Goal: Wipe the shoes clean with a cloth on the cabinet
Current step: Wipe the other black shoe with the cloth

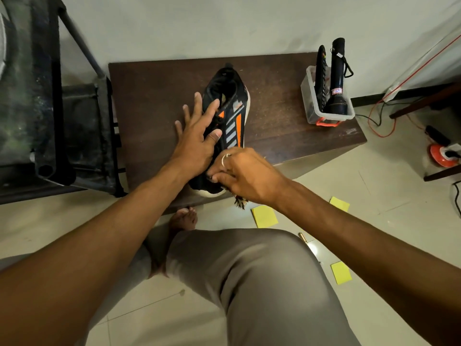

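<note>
Shows only a frayed tip of the cloth (pixel 240 204) below the right hand (pixel 249 174), hides much of the shoe (pixel 232 116) toe beneath it, crops the rack (pixel 50 108) at left.

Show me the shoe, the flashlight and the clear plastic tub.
shoe (pixel 233 126), head view, on its grey and orange side stripes.
flashlight (pixel 337 68), head view, on its dark barrel.
clear plastic tub (pixel 306 96), head view, on its left wall.

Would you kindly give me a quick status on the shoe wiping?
Left hand open, resting on shoe. Right hand gripping cloth at toe. Clear bin apart, not obstructing.
</note>
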